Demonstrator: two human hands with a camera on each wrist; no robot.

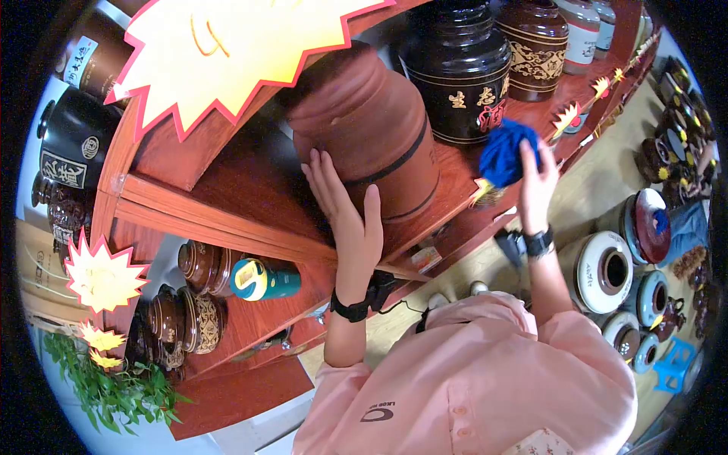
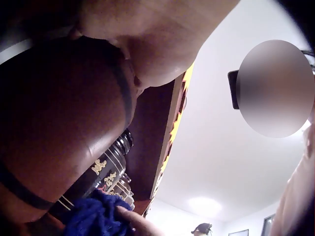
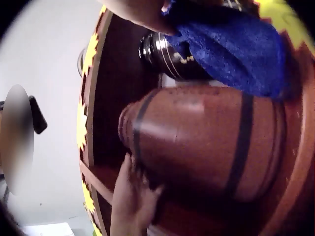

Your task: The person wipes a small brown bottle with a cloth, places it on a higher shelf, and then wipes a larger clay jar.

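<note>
Up on the wooden shelf (image 1: pixel 250 189), the left hand (image 1: pixel 345 212) is pressed against the big brown clay jar (image 1: pixel 371 129). The palm lies flat on its side with fingers straight and spread, nothing gripped, just skin on clay down near the jar's base. The jar sits on the shelf board, shoulder to shoulder with a glossy black jar (image 1: pixel 459 68) with gold lettering. Over to the right hand (image 1: pixel 535 189), its fingers are curled round a bunched blue cloth (image 1: pixel 506 152) and hold it firmly. The cloth is raised at the shelf's front edge, just beside the black jar's lower half. Whether cloth meets jar, I cannot tell.

A large yellow starburst tag (image 1: pixel 227 45) hangs above the brown jar. One shelf down, small brown lidded pots (image 1: pixel 205 267) stand beside a teal bottle (image 1: pixel 265 279). White-rimmed jars (image 1: pixel 603 271) stand on the floor beyond the person's pink shirt (image 1: pixel 485 371).
</note>
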